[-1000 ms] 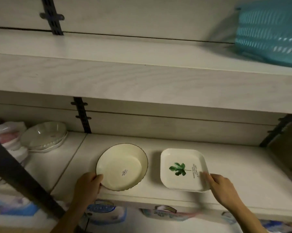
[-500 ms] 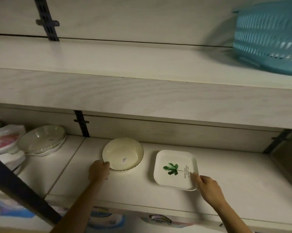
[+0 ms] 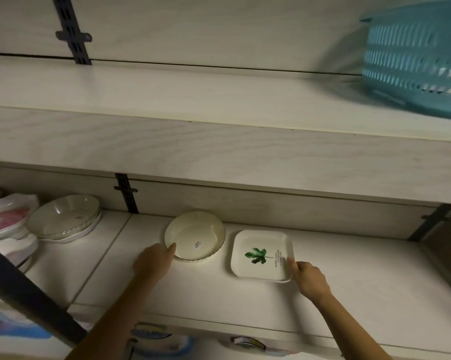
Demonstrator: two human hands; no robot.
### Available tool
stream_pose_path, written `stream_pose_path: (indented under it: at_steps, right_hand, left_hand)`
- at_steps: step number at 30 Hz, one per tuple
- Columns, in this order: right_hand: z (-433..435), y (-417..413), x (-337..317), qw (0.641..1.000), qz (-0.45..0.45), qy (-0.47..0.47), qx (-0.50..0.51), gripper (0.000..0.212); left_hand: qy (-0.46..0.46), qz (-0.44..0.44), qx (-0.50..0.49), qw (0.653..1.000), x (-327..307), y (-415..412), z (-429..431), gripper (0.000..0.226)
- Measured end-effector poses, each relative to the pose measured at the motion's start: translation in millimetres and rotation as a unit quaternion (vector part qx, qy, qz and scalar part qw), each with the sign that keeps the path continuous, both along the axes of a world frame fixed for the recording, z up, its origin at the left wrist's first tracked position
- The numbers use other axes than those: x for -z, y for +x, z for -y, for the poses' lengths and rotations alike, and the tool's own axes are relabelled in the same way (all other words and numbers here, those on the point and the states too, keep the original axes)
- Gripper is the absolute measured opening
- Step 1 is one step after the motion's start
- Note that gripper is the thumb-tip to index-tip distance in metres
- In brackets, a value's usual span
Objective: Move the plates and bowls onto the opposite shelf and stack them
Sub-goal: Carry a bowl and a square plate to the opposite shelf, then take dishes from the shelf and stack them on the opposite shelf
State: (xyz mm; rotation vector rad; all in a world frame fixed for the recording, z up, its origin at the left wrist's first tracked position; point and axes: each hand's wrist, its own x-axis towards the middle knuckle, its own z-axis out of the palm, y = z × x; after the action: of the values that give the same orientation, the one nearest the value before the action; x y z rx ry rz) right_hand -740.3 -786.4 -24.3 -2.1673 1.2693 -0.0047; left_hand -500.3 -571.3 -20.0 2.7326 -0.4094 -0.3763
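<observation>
A round cream bowl [image 3: 195, 236] with a small label inside sits on the lower shelf [image 3: 349, 281]. My left hand [image 3: 154, 259] holds its near left rim, thumb over the edge. To the right lies a square white plate [image 3: 262, 254] with a green leaf print. My right hand [image 3: 310, 279] grips that plate's near right corner. Both dishes rest flat on the shelf, a small gap between them.
A stack of clear ribbed dishes [image 3: 66, 218] and floral plates [image 3: 6, 216] stand on the shelf section to the left. A teal plastic basket [image 3: 413, 55] sits on the upper shelf at the right. A dark diagonal bar [image 3: 24, 289] crosses the lower left.
Both dishes have been slid back, deeper onto the shelf, and my arms have stretched further in. The view has tilted up slightly.
</observation>
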Motion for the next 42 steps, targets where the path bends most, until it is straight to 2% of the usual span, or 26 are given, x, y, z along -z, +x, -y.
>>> stream_pose_path:
  at_steps: [3,6,10,14,17,21,25,30,34,37,39,42]
  right_hand:
    - [9,18,4,0.999,-0.033,-0.003,-0.001,0.053]
    - [18,32,10,0.998,-0.058,0.005,-0.001,0.056]
    - [22,41,14,0.997,-0.080,0.004,-0.006,0.057]
    - [24,42,16,0.996,-0.091,0.007,-0.015,0.047]
    - [15,38,4,0.992,-0.110,-0.043,-0.041,0.039]
    - [-14,38,-33,0.977,-0.026,-0.152,-0.145,0.019]
    - [-54,49,-69,0.936,0.026,-0.210,-0.282,0.021]
    - [-98,69,-90,0.901,0.041,-0.232,-0.365,0.026]
    - [-128,83,-96,0.878,0.045,-0.235,-0.414,0.029]
    - [-154,92,-99,0.864,0.049,-0.233,-0.444,0.029]
    - [-173,100,-101,0.856,0.056,-0.234,-0.458,0.029]
    - [-207,110,-105,0.846,0.070,-0.237,-0.473,0.029]
  left_hand:
    - [-0.007,0.089,0.109,0.990,-14,-6,-17,0.033]
    - [-0.040,0.163,0.175,0.970,-23,-13,-36,0.028]
    - [-0.075,0.225,0.209,0.949,-24,-16,-52,0.020]
    - [-0.041,0.279,0.242,0.928,-24,-19,-63,0.018]
    - [-0.023,0.319,0.235,0.918,-26,-23,-71,0.021]
    - [-0.027,0.315,0.235,0.919,-33,-32,-88,0.028]
    - [-0.031,0.316,0.228,0.920,-45,-39,-110,0.026]
    - [-0.020,0.311,0.182,0.933,-50,-43,-142,0.032]
    - [-0.041,0.284,0.154,0.946,-55,-45,-171,0.058]
    - [-0.059,0.267,0.120,0.954,-62,-50,-195,0.065]
    - [-0.074,0.277,0.106,0.952,-64,-50,-215,0.054]
    - [-0.044,0.297,0.103,0.948,-67,-46,-249,0.019]
